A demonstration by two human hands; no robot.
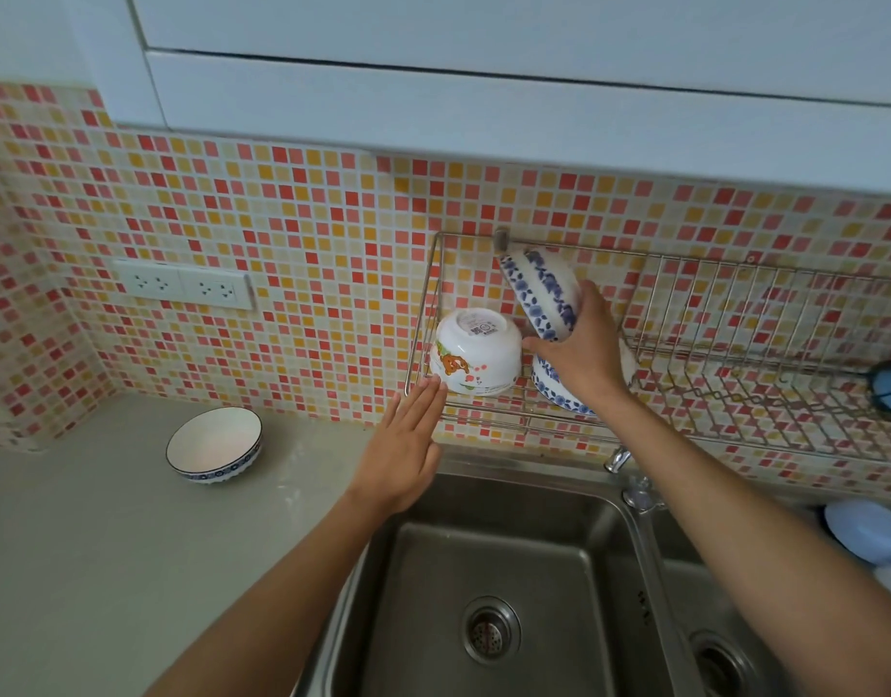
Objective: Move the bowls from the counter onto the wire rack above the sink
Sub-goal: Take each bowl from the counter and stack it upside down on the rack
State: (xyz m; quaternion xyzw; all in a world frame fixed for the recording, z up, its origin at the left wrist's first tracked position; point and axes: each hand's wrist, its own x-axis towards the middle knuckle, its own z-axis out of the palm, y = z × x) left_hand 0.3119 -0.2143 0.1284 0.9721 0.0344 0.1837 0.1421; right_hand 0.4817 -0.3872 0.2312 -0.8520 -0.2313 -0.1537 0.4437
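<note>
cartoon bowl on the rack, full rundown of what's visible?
The cartoon bowl is white and glossy, ceramic by the look, with an orange bear and small flower prints on its side. It sits upside down at the left end of the wire rack, foot ring up with a printed label on the base. The left hand, open and flat, has fingertips at its lower left edge; the right hand is beside its right side.

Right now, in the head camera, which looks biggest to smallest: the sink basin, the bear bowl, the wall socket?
1. Steel sink basin, largest.
2. White upturned bear-print bowl.
3. White double wall socket: it looks near the bowl's size, and is farther away, so uncertain.
</note>
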